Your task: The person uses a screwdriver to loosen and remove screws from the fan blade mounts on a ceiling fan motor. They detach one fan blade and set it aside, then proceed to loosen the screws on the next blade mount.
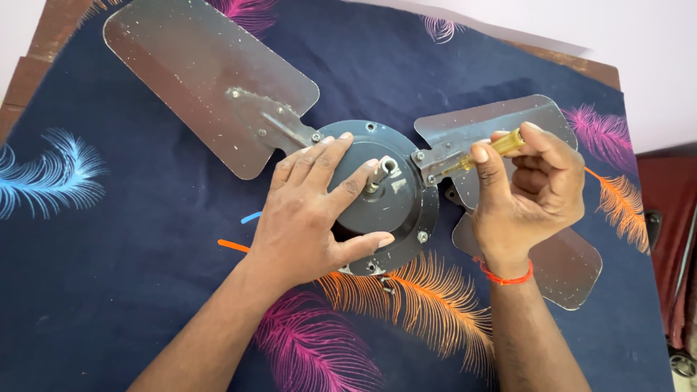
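A ceiling fan assembly lies flat on a dark blue cloth (109,290) printed with coloured feathers, spread over a table. The dark round motor housing (396,210) sits at the centre of the view, its short metal shaft (382,170) pointing up. The left hand (312,210) lies spread, palm down, on the housing, fingers flat across its top and thumb along the near rim; it presses rather than grips. The right hand (530,185) is closed around a screwdriver (488,151) with a translucent yellow handle, its tip at the blade bracket (433,161) just right of the housing, at or near a screw there; the exact contact cannot be made out. One long metal blade (203,80) runs to the upper left, held by its own bracket and screws. Two further blades show on the right, one (508,120) under the screwdriver and another (566,265) below the right wrist, partly hidden. Judgement: the housing looks heavy and rigid, and likely to turn on the cloth unless held down from above. The blades appear thin sheet metal, light, springy, with edges that could cut and would bend if used as handles. The firmest hold is probably the housing rim or the brackets. The screws are small and easily lost against the patterned cloth.
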